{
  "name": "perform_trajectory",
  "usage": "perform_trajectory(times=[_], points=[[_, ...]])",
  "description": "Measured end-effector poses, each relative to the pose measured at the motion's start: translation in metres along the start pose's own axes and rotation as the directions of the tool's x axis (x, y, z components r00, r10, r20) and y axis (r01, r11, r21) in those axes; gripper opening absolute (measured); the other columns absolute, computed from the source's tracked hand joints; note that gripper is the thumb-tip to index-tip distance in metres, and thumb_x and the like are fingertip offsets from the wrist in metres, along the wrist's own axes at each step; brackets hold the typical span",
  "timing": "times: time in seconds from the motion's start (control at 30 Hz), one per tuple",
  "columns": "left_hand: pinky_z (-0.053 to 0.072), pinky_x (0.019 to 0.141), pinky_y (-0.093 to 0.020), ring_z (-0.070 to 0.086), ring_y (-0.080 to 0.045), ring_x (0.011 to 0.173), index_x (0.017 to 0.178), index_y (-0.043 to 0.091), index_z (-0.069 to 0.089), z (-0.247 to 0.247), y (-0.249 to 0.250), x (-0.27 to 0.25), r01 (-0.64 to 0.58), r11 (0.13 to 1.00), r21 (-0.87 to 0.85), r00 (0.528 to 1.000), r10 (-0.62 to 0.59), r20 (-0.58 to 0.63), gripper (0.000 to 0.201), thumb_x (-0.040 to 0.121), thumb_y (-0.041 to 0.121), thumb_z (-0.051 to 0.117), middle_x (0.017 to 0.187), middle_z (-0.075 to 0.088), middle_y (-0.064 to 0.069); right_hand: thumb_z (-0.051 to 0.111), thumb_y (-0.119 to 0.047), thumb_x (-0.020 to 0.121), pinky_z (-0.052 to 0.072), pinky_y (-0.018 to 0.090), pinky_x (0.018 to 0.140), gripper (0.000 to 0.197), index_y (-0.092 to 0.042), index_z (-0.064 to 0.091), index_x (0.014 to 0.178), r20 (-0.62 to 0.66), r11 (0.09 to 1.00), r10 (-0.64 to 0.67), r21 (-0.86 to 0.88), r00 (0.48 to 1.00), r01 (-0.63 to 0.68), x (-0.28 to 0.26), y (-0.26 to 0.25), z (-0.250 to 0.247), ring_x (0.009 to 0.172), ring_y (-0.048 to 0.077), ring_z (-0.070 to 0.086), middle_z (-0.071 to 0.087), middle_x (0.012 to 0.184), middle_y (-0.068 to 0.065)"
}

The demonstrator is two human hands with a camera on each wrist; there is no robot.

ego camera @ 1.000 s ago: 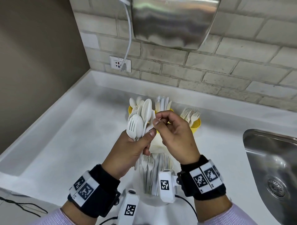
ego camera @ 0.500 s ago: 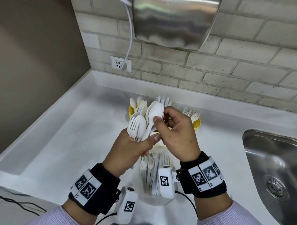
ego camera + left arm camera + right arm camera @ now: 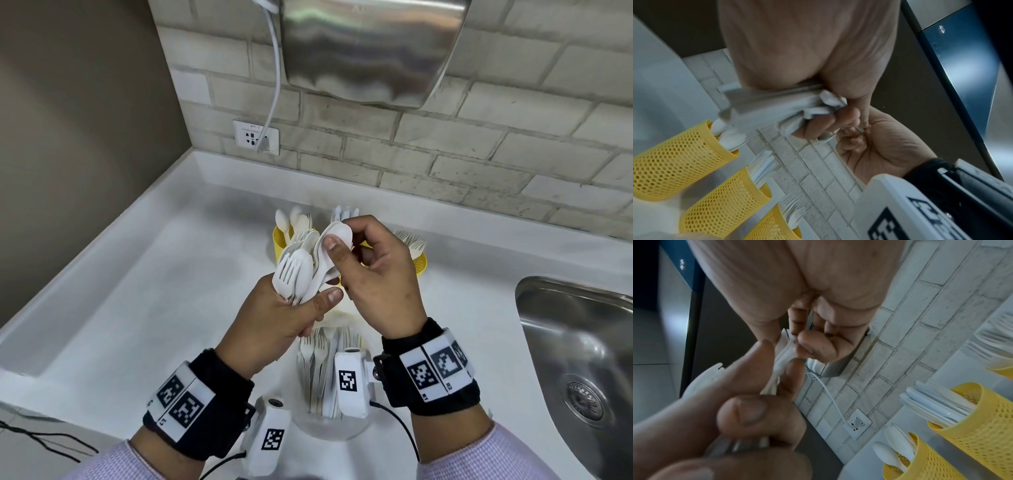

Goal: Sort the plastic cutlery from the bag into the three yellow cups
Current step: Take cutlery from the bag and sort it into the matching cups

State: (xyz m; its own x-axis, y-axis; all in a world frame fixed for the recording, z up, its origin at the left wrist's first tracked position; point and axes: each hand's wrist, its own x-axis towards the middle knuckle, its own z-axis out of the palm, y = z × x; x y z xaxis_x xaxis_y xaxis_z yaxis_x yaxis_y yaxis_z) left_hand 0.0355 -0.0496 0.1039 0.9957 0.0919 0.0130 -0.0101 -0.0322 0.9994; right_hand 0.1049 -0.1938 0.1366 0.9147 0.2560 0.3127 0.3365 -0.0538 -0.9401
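My left hand (image 3: pixel 291 308) grips a bunch of white plastic cutlery (image 3: pixel 296 270), forks and spoons, by the handles, held above the counter. My right hand (image 3: pixel 346 246) pinches the bowl of one white spoon (image 3: pixel 339 234) at the top of that bunch, thumb in front. Three yellow mesh cups stand behind the hands: the left cup (image 3: pixel 674 162) holds spoons, the middle cup (image 3: pixel 725 203) holds knives, the right cup (image 3: pixel 419 265) holds forks. A clear bag of cutlery (image 3: pixel 325 373) lies on the counter below my wrists, partly hidden by them.
A white countertop (image 3: pixel 137 291) runs to a brick wall with a socket (image 3: pixel 255 137) and cable. A steel hand dryer (image 3: pixel 370 51) hangs above. A steel sink (image 3: pixel 582 359) lies at the right. A brown wall closes the left side.
My right hand's pinch shifted from the bunch's upper edge onto one spoon's bowl and drew it slightly right. The left hand kept its grip on the bunch.
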Motion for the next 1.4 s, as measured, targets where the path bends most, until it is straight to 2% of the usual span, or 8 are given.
perform_trajectory(times=[0.07,0.23,0.4,0.6,0.83,1.03,1.27,1.4], points=[[0.045,0.054,-0.025,0.052,-0.017,0.049,0.079,0.026,0.071,0.001,0.002,0.000,-0.009,1.000,0.023,0.999,0.009,-0.032,0.014,0.085,0.036,0.079,0.054,0.058,0.001,0.071,-0.023,0.094,0.048,0.032,0.057,0.006,-0.024,0.066,0.091,-0.018,0.999,-0.015,-0.038,1.000,0.014,0.000,0.001,-0.002,0.062,0.023,0.055,0.064,0.076,0.000],[0.050,0.057,-0.025,0.064,-0.019,0.053,0.096,0.016,0.076,0.003,0.003,-0.001,-0.047,0.998,0.031,0.988,0.051,-0.147,0.025,0.079,0.031,0.086,0.071,0.072,-0.005,0.070,-0.019,0.094,0.043,0.027,0.056,0.014,-0.029,0.064,0.087,-0.094,0.996,-0.040,-0.081,0.995,0.032,-0.004,0.002,-0.003,0.058,0.016,0.048,0.060,0.070,-0.009],[0.054,0.056,-0.022,0.069,-0.017,0.057,0.099,0.020,0.077,0.006,0.008,-0.004,-0.099,0.992,0.073,0.966,0.114,-0.233,0.026,0.077,0.022,0.089,0.078,0.075,0.002,0.069,-0.016,0.093,0.043,0.024,0.056,0.011,-0.022,0.062,0.087,-0.162,0.992,-0.053,-0.125,0.985,0.032,-0.008,0.001,-0.001,0.058,0.010,0.047,0.059,0.071,0.005],[0.052,0.056,-0.018,0.071,-0.015,0.054,0.095,0.041,0.073,0.004,0.012,-0.006,-0.114,0.977,0.180,0.957,0.157,-0.244,0.028,0.078,0.025,0.089,0.077,0.075,0.013,0.067,-0.017,0.091,0.045,0.024,0.060,0.011,-0.025,0.060,0.089,-0.141,0.989,-0.063,-0.141,0.988,0.043,-0.008,-0.001,-0.001,0.061,0.009,0.050,0.063,0.075,0.000],[0.048,0.053,-0.012,0.068,-0.010,0.054,0.092,0.032,0.074,0.003,0.014,-0.007,-0.089,0.983,0.158,0.957,0.129,-0.261,0.023,0.079,0.020,0.088,0.073,0.074,0.008,0.069,-0.023,0.086,0.047,0.025,0.062,0.012,-0.025,0.061,0.095,-0.163,0.989,-0.065,-0.143,0.985,0.041,-0.008,-0.002,-0.002,0.064,0.011,0.052,0.061,0.080,-0.002],[0.048,0.055,-0.015,0.062,-0.008,0.055,0.088,0.034,0.073,0.003,0.013,-0.008,-0.071,0.986,0.151,0.959,0.109,-0.263,0.021,0.079,0.024,0.088,0.065,0.070,0.011,0.068,-0.022,0.087,0.044,0.019,0.064,0.003,-0.024,0.066,0.087,-0.185,0.979,-0.100,-0.194,0.978,0.063,-0.007,-0.001,-0.004,0.066,0.010,0.052,0.062,0.081,0.000],[0.048,0.051,-0.017,0.060,-0.013,0.048,0.089,0.022,0.076,0.002,0.010,-0.005,-0.010,0.994,0.108,0.967,0.037,-0.252,0.018,0.078,0.029,0.088,0.065,0.072,0.001,0.069,-0.026,0.090,0.056,0.041,0.058,0.006,-0.022,0.070,0.086,-0.267,0.984,-0.055,-0.180,0.962,0.007,-0.001,0.002,-0.007,0.062,0.019,0.060,0.066,0.074,-0.008],[0.047,0.050,-0.020,0.056,-0.015,0.047,0.090,0.018,0.076,-0.001,0.009,-0.003,0.009,0.997,0.074,0.973,0.008,-0.231,0.019,0.080,0.030,0.087,0.072,0.075,-0.005,0.069,-0.028,0.089,0.056,0.041,0.061,0.006,-0.025,0.072,0.086,-0.213,0.988,-0.017,-0.154,0.977,-0.017,0.003,0.003,-0.010,0.062,0.022,0.061,0.067,0.077,-0.002]])
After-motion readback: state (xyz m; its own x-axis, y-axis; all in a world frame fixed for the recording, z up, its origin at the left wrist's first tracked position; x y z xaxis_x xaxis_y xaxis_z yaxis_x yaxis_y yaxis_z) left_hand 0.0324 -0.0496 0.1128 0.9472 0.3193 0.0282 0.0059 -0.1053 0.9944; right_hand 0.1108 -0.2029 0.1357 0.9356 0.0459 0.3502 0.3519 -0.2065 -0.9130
